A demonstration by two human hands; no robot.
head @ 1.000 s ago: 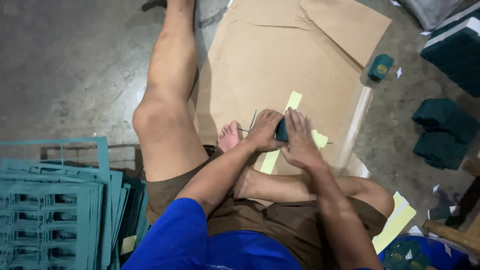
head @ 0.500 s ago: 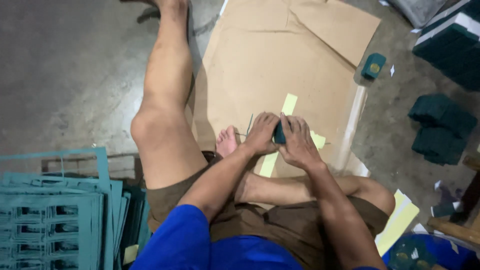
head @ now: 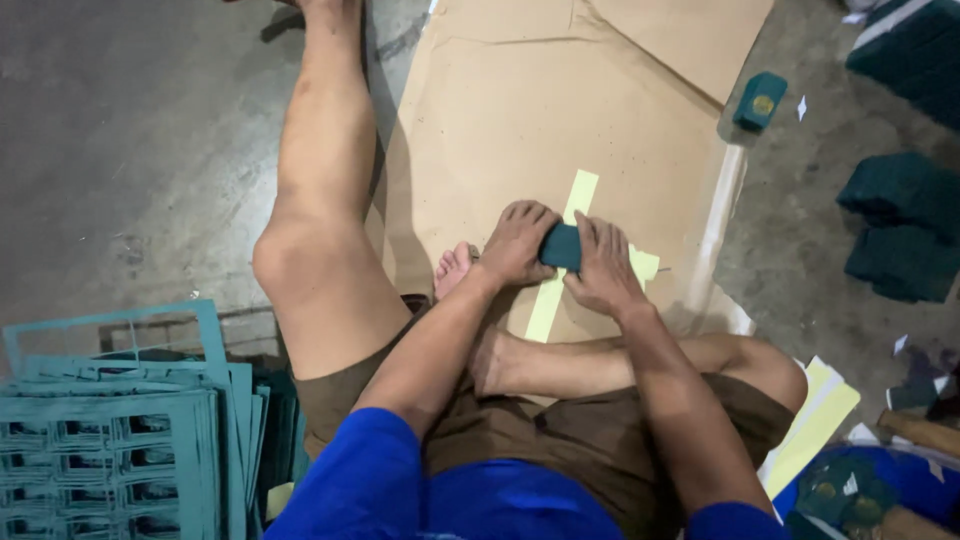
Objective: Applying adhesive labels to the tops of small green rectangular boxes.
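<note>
Teal block (head: pixel 562 246) sits pinched between left hand (head: pixel 516 242) and right hand (head: pixel 601 268), each grip seemingly curled closed on it.

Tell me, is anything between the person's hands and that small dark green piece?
Nothing visible. The left hand and right hand both press directly on the dark green piece, held between them over the brown paper sheet.

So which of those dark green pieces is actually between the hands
The small dark green piece pressed between the left hand and right hand, over the yellow strip. The green block lies alone by the cardboard's far corner.
</note>
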